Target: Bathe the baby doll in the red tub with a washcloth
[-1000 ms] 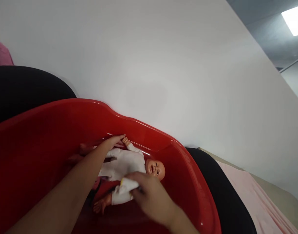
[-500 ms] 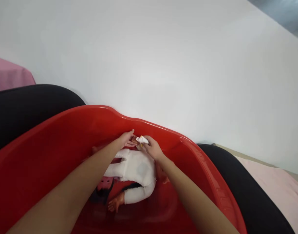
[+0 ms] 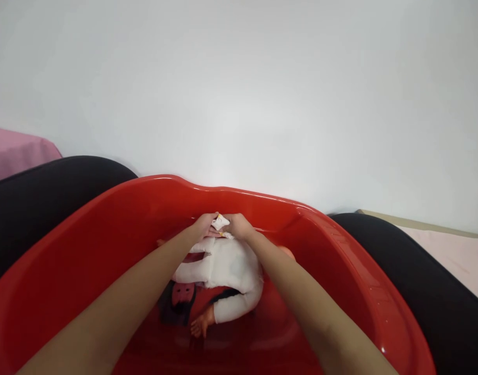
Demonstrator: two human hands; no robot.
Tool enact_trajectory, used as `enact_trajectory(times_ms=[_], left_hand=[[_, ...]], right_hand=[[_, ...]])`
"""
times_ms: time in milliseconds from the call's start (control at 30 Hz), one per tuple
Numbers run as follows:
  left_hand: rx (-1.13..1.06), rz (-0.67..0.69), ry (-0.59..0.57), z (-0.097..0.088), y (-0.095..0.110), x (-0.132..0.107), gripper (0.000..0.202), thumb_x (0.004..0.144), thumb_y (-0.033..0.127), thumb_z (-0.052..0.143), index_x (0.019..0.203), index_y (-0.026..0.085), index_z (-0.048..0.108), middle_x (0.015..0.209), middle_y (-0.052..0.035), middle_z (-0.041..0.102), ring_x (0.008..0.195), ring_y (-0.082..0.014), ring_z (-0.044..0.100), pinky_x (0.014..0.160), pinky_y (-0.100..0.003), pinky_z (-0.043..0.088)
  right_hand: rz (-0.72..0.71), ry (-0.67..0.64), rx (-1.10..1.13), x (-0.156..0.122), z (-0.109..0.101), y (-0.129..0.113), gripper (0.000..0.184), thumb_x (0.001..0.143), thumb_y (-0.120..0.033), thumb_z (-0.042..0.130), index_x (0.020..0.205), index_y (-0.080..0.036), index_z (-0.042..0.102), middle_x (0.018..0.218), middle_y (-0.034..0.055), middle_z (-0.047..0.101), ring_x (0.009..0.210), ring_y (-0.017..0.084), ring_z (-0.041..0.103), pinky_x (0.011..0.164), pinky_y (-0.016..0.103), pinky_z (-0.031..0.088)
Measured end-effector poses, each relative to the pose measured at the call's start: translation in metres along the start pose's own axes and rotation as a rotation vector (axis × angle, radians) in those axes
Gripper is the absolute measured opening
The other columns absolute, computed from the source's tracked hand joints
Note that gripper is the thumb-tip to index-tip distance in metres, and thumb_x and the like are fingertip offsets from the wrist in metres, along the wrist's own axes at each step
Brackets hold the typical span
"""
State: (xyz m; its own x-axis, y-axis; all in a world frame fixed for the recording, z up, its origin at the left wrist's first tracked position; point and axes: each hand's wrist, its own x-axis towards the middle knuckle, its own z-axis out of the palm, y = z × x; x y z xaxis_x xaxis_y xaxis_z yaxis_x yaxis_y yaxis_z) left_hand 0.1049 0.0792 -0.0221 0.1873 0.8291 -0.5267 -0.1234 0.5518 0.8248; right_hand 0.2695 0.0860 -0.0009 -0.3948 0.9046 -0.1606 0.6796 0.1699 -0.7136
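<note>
A doll with a white cloth body (image 3: 231, 263) lies in a red baby bathtub (image 3: 133, 213). One of its arms curves towards me, ending in a brown plastic hand (image 3: 202, 324). At the doll's far side, my left hand (image 3: 204, 226) and my right hand (image 3: 239, 226) meet around a small white cloth (image 3: 220, 222) with yellow bits. Both have closed fingers on it, the left from its left side and the right from its right. The doll's far hand is hidden there, and my right forearm covers most of its head.
Beneath the doll's arm is a dark printed picture (image 3: 182, 297) with a pink-red face shape. Black-clad legs (image 3: 67, 182) flank the tub. Pink fabric (image 3: 20, 151) lies at left, paler pink fabric (image 3: 450, 250) at right. A white surface (image 3: 239, 94) stretches beyond the tub.
My left hand has closed in on the white cloth, and my hands have come together. The cloth now spreads between them. The camera view has shifted and tilted slightly.
</note>
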Motion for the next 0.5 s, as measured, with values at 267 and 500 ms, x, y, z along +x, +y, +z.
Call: enact_trajectory(times_ms=[267,500], left_hand=[[0.105,0.012,0.035,0.0,-0.003,0.003,0.051,0.099,0.059,0.045,0.097,0.014,0.069,0.085,-0.0149,0.079,0.078,-0.0259,0.077,0.078,-0.034,0.064],[0.246,0.004,0.044,-0.009,-0.002,0.005,0.059,0.097,0.066,0.04,0.09,0.017,0.072,0.08,-0.0152,0.08,0.08,-0.0277,0.078,0.078,-0.036,0.064]], right_hand=[[-0.016,-0.052,-0.075,0.006,0.01,0.001,0.029,0.076,-0.015,0.078,0.105,-0.017,0.075,0.091,0.0021,0.076,0.076,0.015,0.064,0.067,0.023,0.045],[0.006,-0.004,-0.086,0.006,0.018,0.002,0.013,0.086,-0.019,0.067,0.093,-0.016,0.076,0.08,0.0011,0.075,0.072,0.015,0.064,0.064,0.022,0.043]])
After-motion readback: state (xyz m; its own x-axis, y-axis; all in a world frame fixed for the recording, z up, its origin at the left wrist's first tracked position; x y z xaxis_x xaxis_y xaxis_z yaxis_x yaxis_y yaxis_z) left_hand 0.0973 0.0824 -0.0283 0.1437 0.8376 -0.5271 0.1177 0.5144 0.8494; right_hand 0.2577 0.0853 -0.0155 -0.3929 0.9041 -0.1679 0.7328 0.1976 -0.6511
